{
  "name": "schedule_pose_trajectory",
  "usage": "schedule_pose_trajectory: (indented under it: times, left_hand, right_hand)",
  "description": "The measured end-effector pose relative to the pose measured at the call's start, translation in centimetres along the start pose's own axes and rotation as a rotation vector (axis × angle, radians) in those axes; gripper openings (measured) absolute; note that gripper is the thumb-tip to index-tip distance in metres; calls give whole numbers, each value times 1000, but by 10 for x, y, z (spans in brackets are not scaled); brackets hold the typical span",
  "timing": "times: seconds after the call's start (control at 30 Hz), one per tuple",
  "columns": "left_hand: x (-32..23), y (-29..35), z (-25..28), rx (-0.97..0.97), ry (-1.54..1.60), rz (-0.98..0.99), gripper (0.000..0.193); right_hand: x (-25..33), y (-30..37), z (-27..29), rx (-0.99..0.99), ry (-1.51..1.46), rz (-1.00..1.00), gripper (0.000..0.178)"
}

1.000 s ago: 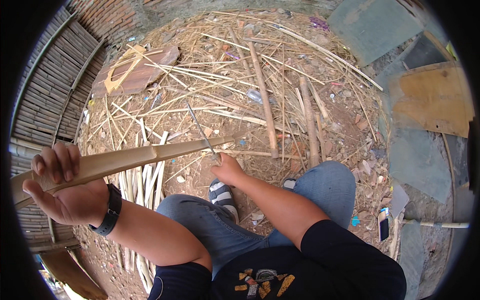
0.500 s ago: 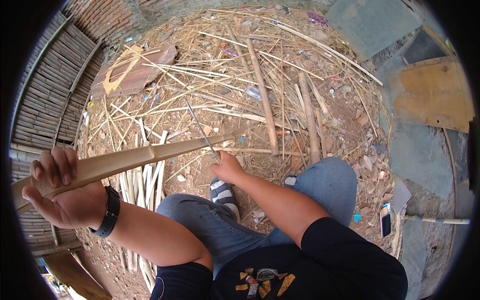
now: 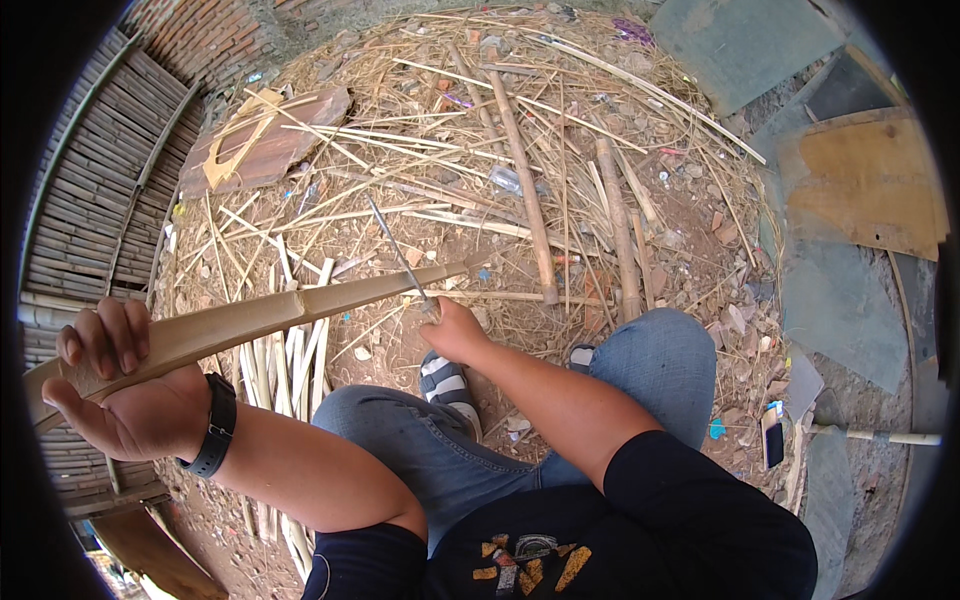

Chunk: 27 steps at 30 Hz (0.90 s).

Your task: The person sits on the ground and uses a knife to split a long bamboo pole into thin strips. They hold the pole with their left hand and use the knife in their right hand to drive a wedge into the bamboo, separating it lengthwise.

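Since the earlier frames, the littered ground (image 3: 685, 215) has slid slightly toward twelve o'clock in my remote view, while the long split-bamboo strip (image 3: 245, 328) has barely shifted, running from the rim just under nine o'clock to just above centre. I see the left hand (image 3: 150, 408), between eight and nine o'clock, palm upward and half-curled, its fingers (image 3: 122, 332) hooked over the strip it holds. Just off centre toward seven o'clock, the right hand (image 3: 455, 330) is closed round a slender knife (image 3: 396, 245), which points to eleven o'clock across the strip's narrow end; contact there I cannot tell.
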<state>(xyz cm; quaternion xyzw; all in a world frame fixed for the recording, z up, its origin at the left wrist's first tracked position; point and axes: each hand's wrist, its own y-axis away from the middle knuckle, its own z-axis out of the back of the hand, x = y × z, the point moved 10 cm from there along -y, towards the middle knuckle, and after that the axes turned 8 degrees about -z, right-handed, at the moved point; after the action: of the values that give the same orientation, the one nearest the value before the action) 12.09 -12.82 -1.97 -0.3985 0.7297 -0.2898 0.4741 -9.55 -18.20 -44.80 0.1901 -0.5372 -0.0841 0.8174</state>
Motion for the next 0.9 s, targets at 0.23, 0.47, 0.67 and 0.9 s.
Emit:
schedule_pose_trajectory:
  times: [0.23, 0.47, 0.67, 0.9]
  left_hand:
    - [0, 0, 0, 0, -13, -3, 35]
    - [1, 0, -1, -12, 16, 2, 35]
    - [-1, -10, 14, 4, 28, 7, 29]
    - [-3, -14, 14, 12, 3, -11, 26]
  right_hand:
    - [-2, -2, -2, 4, 7, 1, 44]
    - [0, -3, -1, -5, 15, 24, 46]
    - [-7, -3, -5, -24, -4, 5, 41]
    - [-2, -1, -1, 1, 2, -23, 41]
